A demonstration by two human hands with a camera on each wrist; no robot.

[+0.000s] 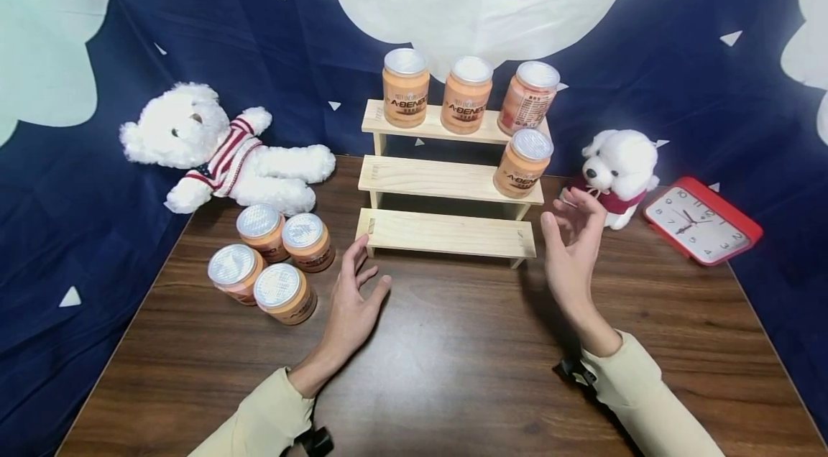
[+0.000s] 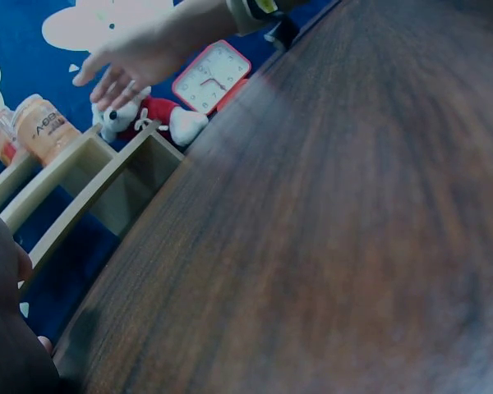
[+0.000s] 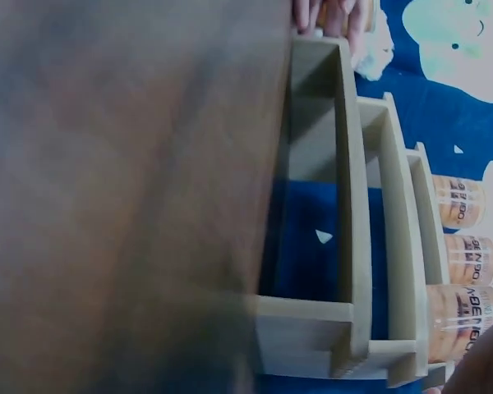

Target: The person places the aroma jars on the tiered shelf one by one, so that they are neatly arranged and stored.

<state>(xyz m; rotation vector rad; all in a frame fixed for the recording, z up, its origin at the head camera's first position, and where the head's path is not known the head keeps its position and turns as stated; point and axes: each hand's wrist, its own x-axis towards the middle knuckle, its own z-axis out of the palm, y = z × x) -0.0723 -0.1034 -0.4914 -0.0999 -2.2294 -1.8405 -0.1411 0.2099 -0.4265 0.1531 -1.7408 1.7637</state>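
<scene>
jars (image 1: 272, 263) by left hand (image 1: 352, 299): orange, silver lids | stepped rack (image 1: 446, 231) between hands: pale wood | table (image 1: 453, 363): dark brown woodgrain | clock (image 1: 701, 221) past right hand (image 1: 572, 248): red rim, white face | sleeves (image 1: 653, 392): cream

Both my arms are out in front of me, cream-coloured long sleeves pulled down to the wrists, with a little black strap thing at each cuff. My bare left hand (image 1: 352, 299) is low with the palm turned inward to the right, fingers straight-ish and spread a bit, thumb sticking out to the side, holding nothing. My bare right hand (image 1: 572, 245) is raised a bit higher, palm facing left toward the other one, fingers relaxed with a slight curl at the tips, also holding nothing. The two palms face each other, well apart. From the left wrist view my right hand (image 2: 127, 61) shows with fingers loosely splayed.
</scene>
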